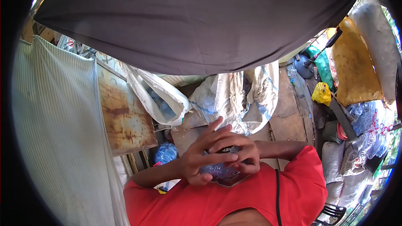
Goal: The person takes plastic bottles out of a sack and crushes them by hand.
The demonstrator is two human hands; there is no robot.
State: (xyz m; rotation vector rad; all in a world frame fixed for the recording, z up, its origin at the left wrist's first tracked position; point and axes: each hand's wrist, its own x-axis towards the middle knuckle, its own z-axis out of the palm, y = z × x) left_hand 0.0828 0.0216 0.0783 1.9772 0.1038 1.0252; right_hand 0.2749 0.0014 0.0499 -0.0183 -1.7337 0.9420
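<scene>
In front of my chest my two hands come together, fingers spread and crossing over one another. My left hand [200,154] reaches in from the left, its thumb low and its fingers pointing up and right. From the other side comes my right hand [247,154], one finger stretched across towards the left palm and the others bent. Between and just below them is a crumpled clear, bluish plastic bottle [218,170], against the red shirt [180,205]. The fingers hide much of it, so its full shape does not show.
White woven sacks [247,92] hang open ahead, and a bag [163,109] holds clear plastic. A blue plastic bottle [166,154] lies left of my arm. Rusty sheet metal [125,113] stands at left. Bagged bottles [370,121] and a yellow bag [321,93] are at right; dark cloth [201,21] hangs overhead.
</scene>
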